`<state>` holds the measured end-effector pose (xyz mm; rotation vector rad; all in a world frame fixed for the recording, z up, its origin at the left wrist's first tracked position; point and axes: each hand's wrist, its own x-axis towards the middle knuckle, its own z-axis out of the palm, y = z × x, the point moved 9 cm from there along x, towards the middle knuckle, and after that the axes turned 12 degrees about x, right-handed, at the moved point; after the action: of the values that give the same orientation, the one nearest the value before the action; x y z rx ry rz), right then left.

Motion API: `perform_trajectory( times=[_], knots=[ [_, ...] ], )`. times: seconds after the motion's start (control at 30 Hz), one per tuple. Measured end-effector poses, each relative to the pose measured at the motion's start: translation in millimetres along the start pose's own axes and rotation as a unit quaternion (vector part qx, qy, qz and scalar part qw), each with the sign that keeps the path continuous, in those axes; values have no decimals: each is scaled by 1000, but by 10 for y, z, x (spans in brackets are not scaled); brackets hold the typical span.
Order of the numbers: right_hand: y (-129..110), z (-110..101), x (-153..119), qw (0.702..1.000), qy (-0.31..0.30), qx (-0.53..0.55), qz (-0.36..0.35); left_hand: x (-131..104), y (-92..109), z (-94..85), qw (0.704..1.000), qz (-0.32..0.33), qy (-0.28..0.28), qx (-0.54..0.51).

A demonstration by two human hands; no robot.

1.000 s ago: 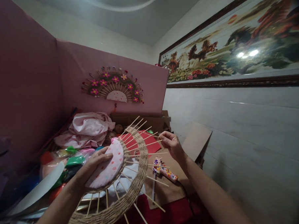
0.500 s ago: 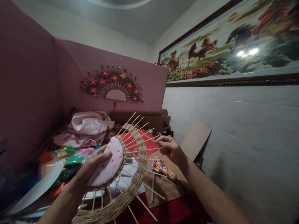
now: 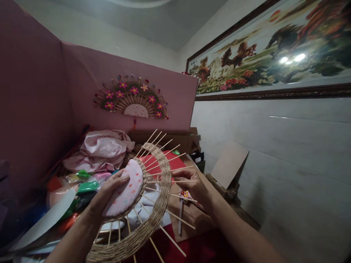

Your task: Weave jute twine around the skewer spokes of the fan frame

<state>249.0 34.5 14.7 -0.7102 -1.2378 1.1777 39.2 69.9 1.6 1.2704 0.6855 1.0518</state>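
Note:
My left hand grips a half-round fan by its padded centre, covered in pale pink cloth with red spots, thumb on top. Thin wooden sticks radiate from that centre through a wide woven band of brown twine. At the band's outer right edge, among the stick ends, is my right hand. Its fingers are pinched together and point left; what lies between them is hidden. Below it shows part of a flower-patterned object, mostly covered by the hand and sticks.
A finished fan with pink flowers hangs on the pink panel. Crumpled pink cloth and bright plastic packets fill the left side. Red sheet and cardboard lie behind the fan. A framed horse picture hangs right.
My right hand has moved down and left, from the stick tips to the band's outer edge. It now covers much of the flower-patterned object. My left hand keeps its hold on the fan.

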Motion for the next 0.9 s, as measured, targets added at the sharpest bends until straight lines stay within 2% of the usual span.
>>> perform_trajectory(
  times=[0.1, 0.33, 0.53, 0.9],
  knots=[
    [-37, -77, -17, 999, 23, -23, -17, 12, -10, -19, 1000, -1, 1, 12],
    [-152, -175, -98, 997, 34, -62, -39, 38, -19, -49, 1000, 7, -4, 30],
    [-212, -331, -117, 996, 29, -69, -50, 56, -21, -162, 998, 10, 23, 57],
    [-553, -290, -146, 975, 34, -188, -115, 46, -44, -178, 997, -13, 47, 52]
  ],
)
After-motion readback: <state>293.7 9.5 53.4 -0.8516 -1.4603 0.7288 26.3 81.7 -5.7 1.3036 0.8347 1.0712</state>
